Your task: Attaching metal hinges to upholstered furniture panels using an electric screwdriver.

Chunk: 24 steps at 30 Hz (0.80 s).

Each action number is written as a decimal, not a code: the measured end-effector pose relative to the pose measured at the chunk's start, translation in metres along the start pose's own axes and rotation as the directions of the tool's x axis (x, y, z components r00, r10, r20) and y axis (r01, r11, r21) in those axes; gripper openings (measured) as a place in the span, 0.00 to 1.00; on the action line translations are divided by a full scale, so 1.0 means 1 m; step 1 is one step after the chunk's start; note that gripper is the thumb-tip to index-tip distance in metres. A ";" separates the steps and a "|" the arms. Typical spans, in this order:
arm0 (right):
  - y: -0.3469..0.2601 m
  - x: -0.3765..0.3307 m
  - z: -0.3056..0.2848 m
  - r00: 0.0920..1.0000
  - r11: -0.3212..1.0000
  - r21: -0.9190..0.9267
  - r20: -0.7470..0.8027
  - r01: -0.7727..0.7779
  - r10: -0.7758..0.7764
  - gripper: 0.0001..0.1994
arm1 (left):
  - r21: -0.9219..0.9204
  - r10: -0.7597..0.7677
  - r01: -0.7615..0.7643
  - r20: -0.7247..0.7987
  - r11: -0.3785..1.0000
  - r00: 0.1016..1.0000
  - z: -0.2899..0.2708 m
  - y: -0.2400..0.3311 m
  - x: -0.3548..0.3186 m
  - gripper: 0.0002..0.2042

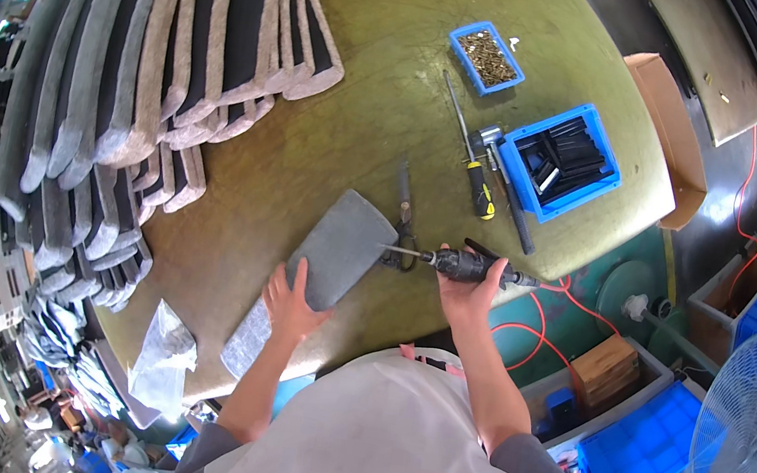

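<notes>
My left hand [291, 304] lies on a long grey padded panel [348, 242], its fingers spread over the surface. In my right hand [470, 296] is a dark power screwdriver [463, 266], the fingers wrapped round its body. Its thin bit points left and reaches the panel's right edge; whether it sits in a hole cannot be made out. Beside the panel's far end lies a pair of scissors [405, 203], partly behind the tool. A red hose [544, 332] loops near the back of the screwdriver.
Grey and beige upholstered panels [182, 37] are stacked at the left. Farther off on the green table [382, 29] stand a blue tray of screws [488, 59] and a blue bin of black strips [564, 162]. A yellow-black screwdriver [480, 191], a hammer [509, 193] and a plastic bag [161, 356] lie there too.
</notes>
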State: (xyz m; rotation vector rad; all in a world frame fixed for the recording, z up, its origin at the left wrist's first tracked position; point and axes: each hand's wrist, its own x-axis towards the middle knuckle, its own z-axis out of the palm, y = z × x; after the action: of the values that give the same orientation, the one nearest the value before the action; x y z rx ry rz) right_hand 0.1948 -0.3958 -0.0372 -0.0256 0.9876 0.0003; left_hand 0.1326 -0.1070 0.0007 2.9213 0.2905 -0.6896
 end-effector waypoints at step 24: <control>0.101 -0.013 0.000 0.809 0.332 -0.910 -0.008 -0.250 0.588 0.14 | -0.129 -0.335 0.339 0.055 0.932 0.941 0.032 -0.176 -0.087 0.59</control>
State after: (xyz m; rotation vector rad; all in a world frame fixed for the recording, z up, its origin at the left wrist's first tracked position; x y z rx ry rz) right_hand 0.1866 -0.2950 -0.0285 -0.7343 0.5151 1.0328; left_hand 0.0044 0.0456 -0.0017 2.7513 0.8169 -0.7256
